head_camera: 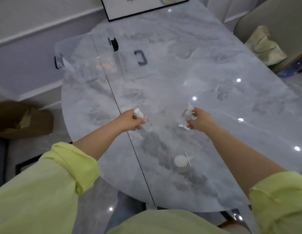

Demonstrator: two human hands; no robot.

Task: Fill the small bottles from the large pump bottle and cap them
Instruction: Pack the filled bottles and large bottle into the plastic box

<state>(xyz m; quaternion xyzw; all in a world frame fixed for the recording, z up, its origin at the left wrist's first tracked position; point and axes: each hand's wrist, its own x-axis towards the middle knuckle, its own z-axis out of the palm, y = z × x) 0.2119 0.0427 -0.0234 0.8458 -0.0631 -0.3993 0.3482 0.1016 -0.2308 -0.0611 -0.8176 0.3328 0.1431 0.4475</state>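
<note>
**Two small bottles in hand over marble desk**

Left hand (pixel 130 121) clamped on a clear small bottle with white cap (pixel 138 114); right hand (pixel 200 120) clamped on a clear small spray bottle (pixel 189 114), white nozzle pointing up. Both held just above the glossy grey marble desk (pixel 214 68), well apart. Large pump bottle (pixel 181 160) upright near the body, white pump head seen from above, clear walls almost invisible. Transparent lidded storage box (pixel 89 61) with dark latches at the far end. Blurred, so fill levels impossible to judge. Best practice, likely: set each bottle down upright, steady the slick plastic at the base, uncap before bringing it under the pump spout.
</note>
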